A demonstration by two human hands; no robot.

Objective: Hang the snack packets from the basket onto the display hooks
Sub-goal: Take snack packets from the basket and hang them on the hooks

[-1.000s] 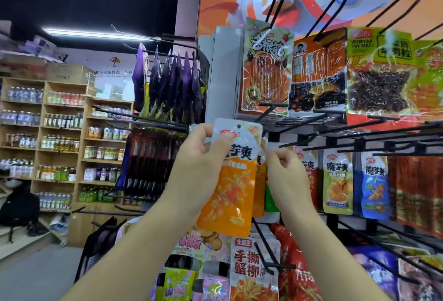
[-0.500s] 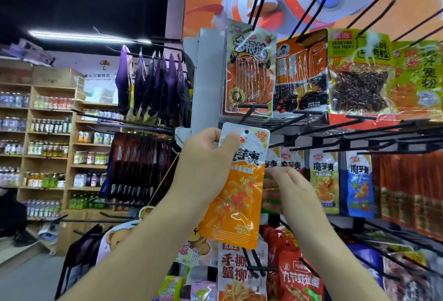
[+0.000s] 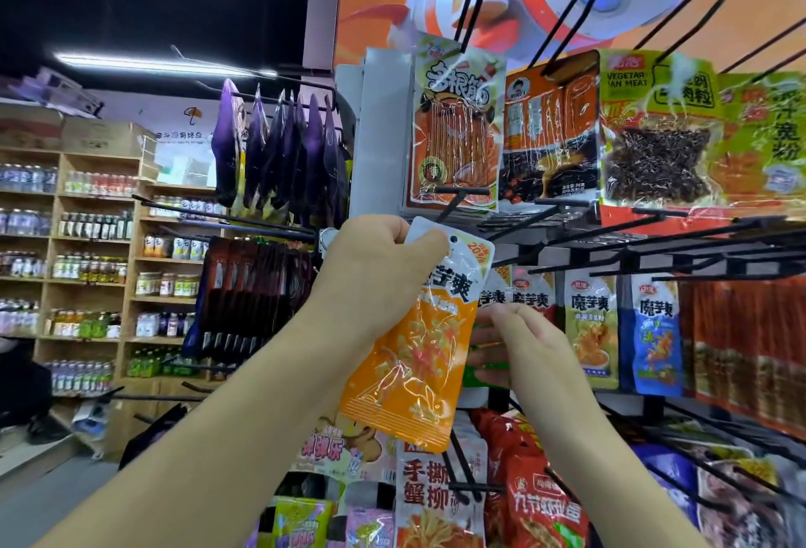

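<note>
My left hand [image 3: 379, 277] pinches the white top edge of an orange snack packet [image 3: 418, 355], which hangs tilted in front of the rack, its hang hole visible beside my thumb. A black display hook [image 3: 453, 203] ends just above the packet's top. My right hand [image 3: 523, 351] sits lower right, behind the orange packet, its fingers closed on other packets with a green one [image 3: 484, 373] partly showing. Hung packets of the same brand [image 3: 589, 329] line the row behind. The basket is out of view.
Black wire hooks [image 3: 632, 251] jut toward me across the right half. Larger snack bags [image 3: 453, 133] hang in the upper row, red and white packets [image 3: 536, 499] in the lower rows. Purple bags [image 3: 279, 155] hang at the left; bottle shelves [image 3: 87, 268] stand beyond.
The orange packet rose slightly and tilted, its top nearing the hook tip. My right hand dropped from the packet's top edge to lower right, behind the packet.
</note>
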